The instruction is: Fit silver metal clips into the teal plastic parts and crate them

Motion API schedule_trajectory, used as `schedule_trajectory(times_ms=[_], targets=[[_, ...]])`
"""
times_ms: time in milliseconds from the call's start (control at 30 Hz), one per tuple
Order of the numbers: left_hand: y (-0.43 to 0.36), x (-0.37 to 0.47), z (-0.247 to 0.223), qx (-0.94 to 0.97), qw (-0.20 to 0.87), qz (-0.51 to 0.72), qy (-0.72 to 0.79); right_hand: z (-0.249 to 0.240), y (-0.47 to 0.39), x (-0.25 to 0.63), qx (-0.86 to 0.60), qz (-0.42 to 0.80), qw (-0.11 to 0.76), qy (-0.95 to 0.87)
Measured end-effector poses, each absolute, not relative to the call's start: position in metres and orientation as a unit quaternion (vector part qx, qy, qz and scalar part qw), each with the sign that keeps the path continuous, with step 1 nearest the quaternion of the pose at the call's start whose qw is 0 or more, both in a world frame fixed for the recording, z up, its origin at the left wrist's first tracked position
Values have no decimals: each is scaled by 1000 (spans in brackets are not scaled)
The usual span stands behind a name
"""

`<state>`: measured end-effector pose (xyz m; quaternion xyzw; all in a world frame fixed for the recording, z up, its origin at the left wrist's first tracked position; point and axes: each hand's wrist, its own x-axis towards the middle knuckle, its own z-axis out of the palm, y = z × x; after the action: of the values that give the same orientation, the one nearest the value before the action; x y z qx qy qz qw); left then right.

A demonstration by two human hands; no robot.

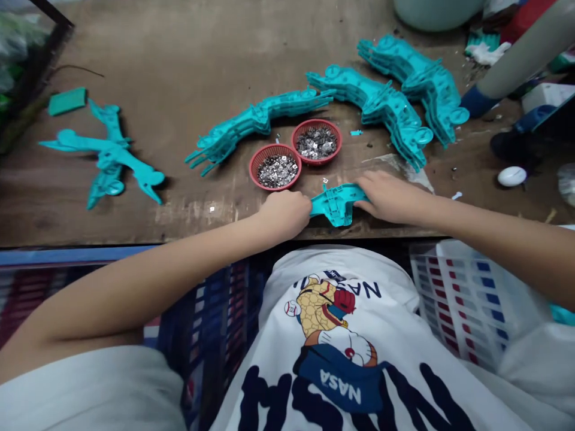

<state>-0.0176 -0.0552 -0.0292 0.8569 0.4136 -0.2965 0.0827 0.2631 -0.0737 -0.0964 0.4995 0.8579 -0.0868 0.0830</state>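
A teal plastic part lies between my hands at the front edge of the table. My left hand is closed round its left end. Around the right end, my right hand has its fingers wrapped. Just behind stand two red baskets, the left one and the right one, both holding small metal pieces. A tiny metal piece rests on the wood behind the teal part.
Stacks of teal parts lie at the back middle, right and far right. Crossed teal parts are at the left of the table. A grey pole and a white oval object are at the right.
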Motion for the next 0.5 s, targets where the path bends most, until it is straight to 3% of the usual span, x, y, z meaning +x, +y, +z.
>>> schedule_trajectory(times_ms=[233,400,500], targets=[[-62,-28,-30,874,134,-241,399,-145,-81,293,486,-70,129,861],[22,-165,-9,695,5,-182,696,-163,-84,276,511,-52,101,852],[63,-249,-12,570,39,-176,802,-154,-84,263,504,-24,43,862]])
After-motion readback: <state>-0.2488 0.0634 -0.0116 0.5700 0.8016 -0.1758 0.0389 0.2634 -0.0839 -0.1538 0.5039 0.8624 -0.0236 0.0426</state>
